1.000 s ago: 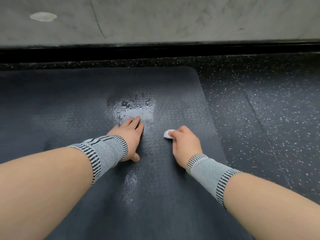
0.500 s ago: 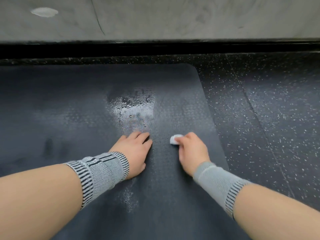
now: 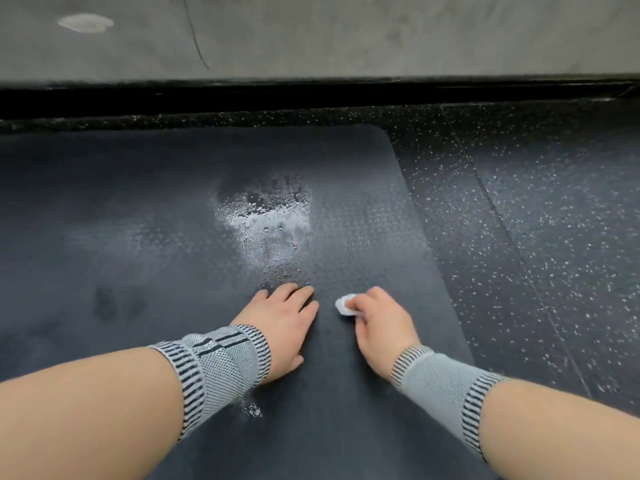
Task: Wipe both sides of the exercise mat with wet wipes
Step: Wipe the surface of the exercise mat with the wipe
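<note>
On mat (image 3: 138, 237), both hands slid nearer.

Dark textured exercise mat (image 3: 173, 209) flat on floor, rounded far corner, glistening wet patch (image 3: 266, 223) mid-surface. Small white crumpled wet wipe (image 3: 344, 304) on mat, partly under fingers.

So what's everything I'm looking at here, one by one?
dark textured rubber exercise mat: one, charcoal, flat on the floor, filling the left and centre
wet shiny patch: one, glistening, on the mat beyond the left hand
small crumpled white wet wipe: one, white, on the mat
speckled rubber floor: black with white flecks, right of the mat
grey wall: far side
striped knit wrist supports: two, grey and black, one per wrist
left hand: rests flat on the mat
right hand: grips the wipe
</note>
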